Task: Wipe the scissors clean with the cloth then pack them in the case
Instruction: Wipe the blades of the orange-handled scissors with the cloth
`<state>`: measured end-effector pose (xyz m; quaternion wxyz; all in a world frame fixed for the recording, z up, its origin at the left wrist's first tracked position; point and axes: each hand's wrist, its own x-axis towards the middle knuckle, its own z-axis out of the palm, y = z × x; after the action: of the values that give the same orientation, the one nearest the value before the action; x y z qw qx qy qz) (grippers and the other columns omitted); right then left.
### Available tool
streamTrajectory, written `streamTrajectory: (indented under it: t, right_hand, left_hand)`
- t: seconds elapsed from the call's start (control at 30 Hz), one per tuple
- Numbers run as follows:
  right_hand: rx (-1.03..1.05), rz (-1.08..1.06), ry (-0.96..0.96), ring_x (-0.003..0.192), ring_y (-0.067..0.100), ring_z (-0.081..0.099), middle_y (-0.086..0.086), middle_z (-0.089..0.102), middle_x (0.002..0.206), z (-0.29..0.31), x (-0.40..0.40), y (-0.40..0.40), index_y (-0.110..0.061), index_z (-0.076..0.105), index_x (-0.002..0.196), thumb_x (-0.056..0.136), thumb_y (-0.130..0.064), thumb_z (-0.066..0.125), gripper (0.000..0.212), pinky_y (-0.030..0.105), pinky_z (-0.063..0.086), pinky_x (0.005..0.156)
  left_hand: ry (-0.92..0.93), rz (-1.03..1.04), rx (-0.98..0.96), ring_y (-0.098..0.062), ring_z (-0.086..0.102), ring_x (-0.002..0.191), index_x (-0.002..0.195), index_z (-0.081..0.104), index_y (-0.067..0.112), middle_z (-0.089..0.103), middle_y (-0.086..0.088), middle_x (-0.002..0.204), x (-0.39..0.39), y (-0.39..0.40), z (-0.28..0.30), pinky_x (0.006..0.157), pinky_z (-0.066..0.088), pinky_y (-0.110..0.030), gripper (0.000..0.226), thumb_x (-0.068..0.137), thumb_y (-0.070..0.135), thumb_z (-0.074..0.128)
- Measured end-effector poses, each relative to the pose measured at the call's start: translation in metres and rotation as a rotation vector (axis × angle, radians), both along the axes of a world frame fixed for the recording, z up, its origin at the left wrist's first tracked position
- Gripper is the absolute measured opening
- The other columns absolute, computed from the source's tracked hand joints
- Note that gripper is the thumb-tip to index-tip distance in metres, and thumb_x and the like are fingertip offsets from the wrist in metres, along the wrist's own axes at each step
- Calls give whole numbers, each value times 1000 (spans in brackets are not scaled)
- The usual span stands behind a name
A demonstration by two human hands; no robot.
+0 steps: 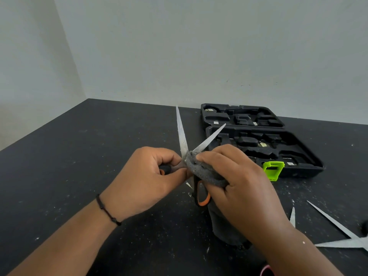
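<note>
Head view: one view only, looking down at a dark, speckled surface [83,176] set into a pale wall corner.

Left hand [146,176] holds the scissors [182,140] up off the surface, near centre frame. Its fingers [169,156] are curled and pinching the scissors just below the pivot, around a black-and-orange handle that peeks out by the thumb. A thin dark bracelet [107,211] sits on that wrist.

Scissors are wide open, blades forming a V pointing up and away. The left blade is nearly upright; the right blade tilts toward the case. Both blades look dull and whitish. The second handle loop, black with orange trim, hangs below, between the two hands.

Right hand [239,182] grips the cloth [203,170], a grey wad. Its fingers are closed over the cloth and press it against the base of the right blade, right at the pivot. The rest of the cloth drapes down under the right wrist toward the surface.

Case [264,140] lies open and flat on the surface, behind and to the right of the hands, near the wall. It is a black moulded tray in two halves with shaped recesses. A bright green latch [272,170] sits on its near edge, just beside the right hand.

A second pair of scissors [342,234] lies open on the surface at the lower right edge, blades whitish, partly cut off by the frame. Separate from it, a pale shard [292,217] lies just beside the right forearm.

Small white flecks are scattered across the surface.
</note>
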<state>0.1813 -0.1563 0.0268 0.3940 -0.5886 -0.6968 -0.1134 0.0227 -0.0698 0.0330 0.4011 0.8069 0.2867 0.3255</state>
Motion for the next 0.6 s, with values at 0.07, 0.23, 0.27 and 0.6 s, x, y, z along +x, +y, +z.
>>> streamTrajectory:
  t: [0.07,0.23,0.27,0.6]
  right_hand:
    - [-15,-24,-7,69,12,58,-7,58,88,0,0,0,-24,65,105,83,-33,51,28,32,50,48]
    - [-14,-132,-33,62,15,56,-5,57,83,-1,-3,1,-26,66,104,82,-35,47,30,33,48,43]
    - [-11,-141,-39,61,15,55,-5,56,82,-1,-3,1,-25,66,104,83,-34,48,29,33,48,42]
    - [-47,-186,-140,50,19,50,1,54,79,-1,4,2,-21,68,100,74,-19,68,26,29,41,34]
  left_hand:
    - [0,0,28,-10,39,46,60,64,31,50,10,50,2,-1,-2,46,34,-24,18,75,39,68]
    - [31,23,62,-15,41,45,66,69,24,58,0,54,3,0,-5,46,36,-27,16,79,33,69]
    - [37,27,57,-17,42,45,67,70,22,59,-3,56,3,1,-6,46,36,-29,16,80,32,69]
    - [12,29,-41,-5,33,39,64,68,13,47,5,46,1,0,-1,41,29,-15,21,78,28,71]
